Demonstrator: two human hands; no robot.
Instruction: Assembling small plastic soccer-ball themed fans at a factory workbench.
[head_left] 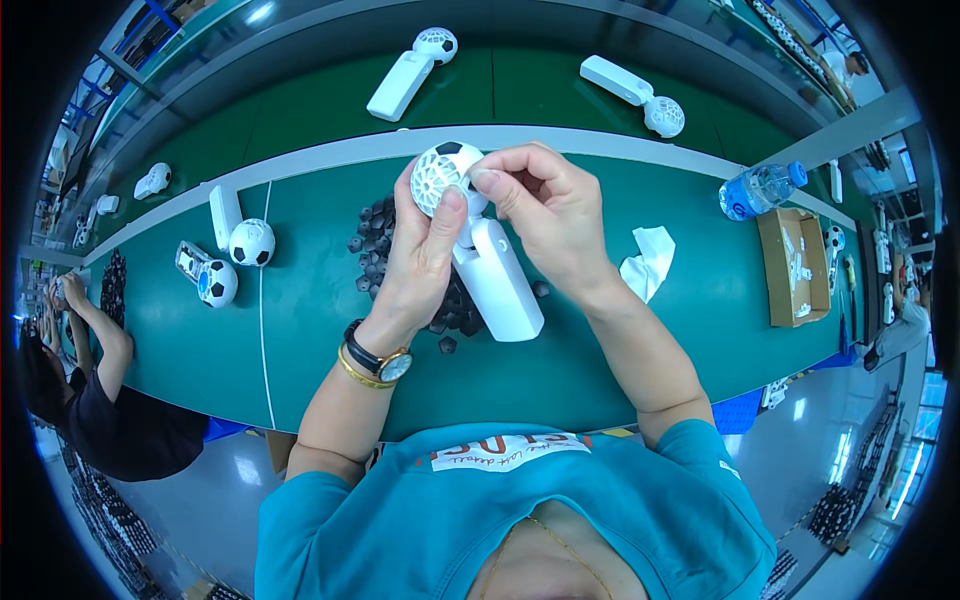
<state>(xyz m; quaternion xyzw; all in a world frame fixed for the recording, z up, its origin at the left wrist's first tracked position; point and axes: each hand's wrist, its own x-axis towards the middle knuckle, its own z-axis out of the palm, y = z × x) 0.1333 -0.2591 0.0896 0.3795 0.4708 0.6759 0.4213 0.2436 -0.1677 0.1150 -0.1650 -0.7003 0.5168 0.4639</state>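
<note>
Left hand [422, 255] gripped white device [500, 290]; right hand [555, 215] pinched at its ball [436, 182], exact contact unclear. Black pieces [376, 245] cluttered worktop [320, 310] beneath; bottle [748, 194] near far edge, carton [773, 262] near right.

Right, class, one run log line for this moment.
left hand: holding white plastic device; right hand: pinched at its black-and-white ball; black pentagonal pieces: on green table

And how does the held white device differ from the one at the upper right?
The left hand grips the held device; the far device lies untouched. In the picture, the held device's ball sits upper left of its handle, the far device's lower right. Both have a latticed ball and white handle.
</note>
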